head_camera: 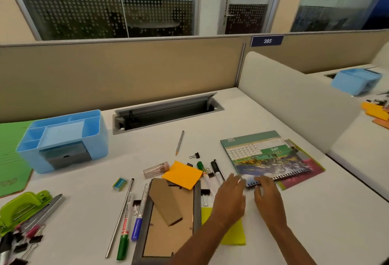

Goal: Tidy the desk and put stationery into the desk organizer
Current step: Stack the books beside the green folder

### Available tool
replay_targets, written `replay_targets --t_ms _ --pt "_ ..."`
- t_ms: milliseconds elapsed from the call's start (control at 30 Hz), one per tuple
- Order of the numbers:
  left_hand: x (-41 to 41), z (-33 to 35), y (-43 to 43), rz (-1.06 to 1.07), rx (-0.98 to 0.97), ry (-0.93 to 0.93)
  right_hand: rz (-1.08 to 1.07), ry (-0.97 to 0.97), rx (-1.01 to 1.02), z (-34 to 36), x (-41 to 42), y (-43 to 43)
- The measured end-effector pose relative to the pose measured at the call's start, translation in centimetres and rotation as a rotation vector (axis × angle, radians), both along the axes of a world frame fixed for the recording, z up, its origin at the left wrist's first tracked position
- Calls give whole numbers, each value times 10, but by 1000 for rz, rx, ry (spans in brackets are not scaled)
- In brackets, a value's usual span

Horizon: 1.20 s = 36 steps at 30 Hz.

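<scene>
Your left hand (229,198) and right hand (268,194), fingers spread and empty, meet the spiral edge of the notebook (263,155), apparently to square it away.

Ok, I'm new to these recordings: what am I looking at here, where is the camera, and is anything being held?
There is no machine here: a person works with bare hands. The single picture comes from a wide-angle camera worn on their head, looking forward and down. The left hand and right hand are both open, reaching to the near spiral edge of a notebook. Blur hides whether they touch it, and neither grips anything. On the white desk lie a pencil, an orange sticky pad, a face-down picture frame, markers, binder clips and a green hole punch. The blue desk organizer stands at the left.
</scene>
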State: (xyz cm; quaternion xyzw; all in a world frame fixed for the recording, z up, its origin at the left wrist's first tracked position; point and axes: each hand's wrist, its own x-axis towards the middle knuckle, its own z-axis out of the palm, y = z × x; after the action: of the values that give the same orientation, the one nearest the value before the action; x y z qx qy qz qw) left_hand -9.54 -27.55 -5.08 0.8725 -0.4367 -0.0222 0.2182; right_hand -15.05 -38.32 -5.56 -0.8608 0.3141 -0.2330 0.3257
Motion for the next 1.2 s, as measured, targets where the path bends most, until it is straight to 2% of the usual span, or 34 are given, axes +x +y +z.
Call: replay_targets --t_ms 167,333,433,500,600,733,800,867,933,1000,1067,1200 --pt "-9 -9 -41 -139 152 -89 -133 191 -26 -10 -17 -31" --pt "3 -21 -64 -70 180 -152 -76 394 -105 -16 -14 -40" --pt "14 -22 -67 -10 228 -177 -96 396 -100 -14 -9 -36" --pt "27 -27 -68 33 249 -223 -25 459 -57 -12 -4 -33" --pt "41 -22 -67 95 275 -249 59 430 -186 -20 3 -29" --pt "61 -7 -53 132 380 -185 79 419 -353 -24 11 -16" --pt "71 -8 -48 166 376 -126 115 453 -360 -23 14 -8" --pt "79 -7 -45 194 380 -165 148 524 -316 -14 14 -2" --pt "82 -2 -48 234 415 -142 132 433 -379 -5 15 -3" --pt "78 1 -52 291 385 -128 142 308 -233 3 15 -14" --pt "64 5 -58 321 261 -131 62 203 -90 11 13 -31" --pt "29 7 -72 171 127 -60 -161 33 -72 18 4 -67"
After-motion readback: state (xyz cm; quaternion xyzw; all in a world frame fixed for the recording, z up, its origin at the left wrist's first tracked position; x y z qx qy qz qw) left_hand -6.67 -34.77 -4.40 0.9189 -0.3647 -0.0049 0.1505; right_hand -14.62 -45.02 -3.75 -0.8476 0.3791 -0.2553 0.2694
